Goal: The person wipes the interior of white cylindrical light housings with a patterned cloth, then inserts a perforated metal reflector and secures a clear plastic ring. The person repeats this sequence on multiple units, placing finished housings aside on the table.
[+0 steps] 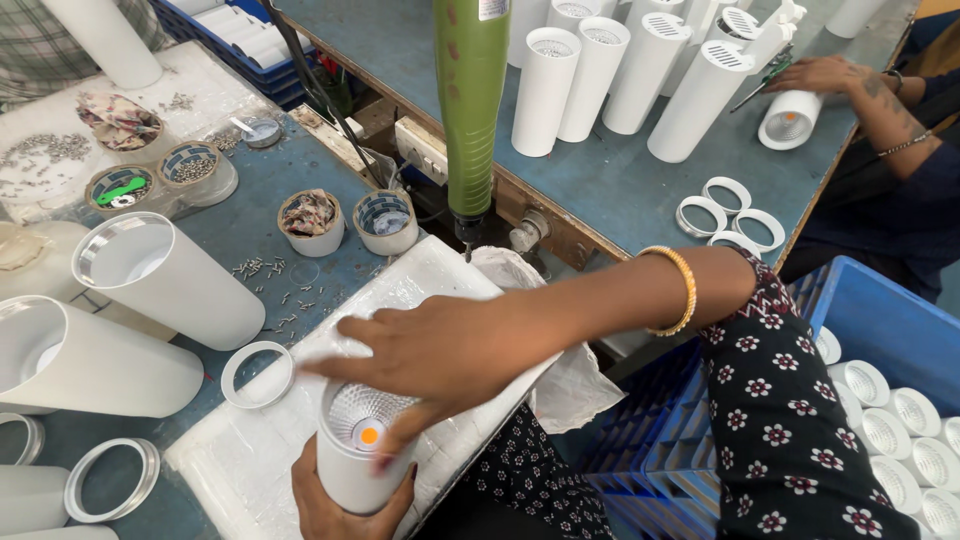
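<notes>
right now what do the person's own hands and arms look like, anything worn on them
Both hands are bare, with no gloves. The right hand has a gold-coloured beaded bangle around the wrist, and the forearm is uncovered up to a short dark sleeve with a small white and red flower print. The left hand shows only in part at the bottom edge; nothing worn on it is visible.

— Any labels, signs or screens?

— One label only: small white sticker at the top of the green hanging screwdriver, cut off by the upper edge.

— Packaging?

— Crinkled clear plastic wrap over the white pad on the near bench; blue crates at right, packed with white round fittings.
</notes>
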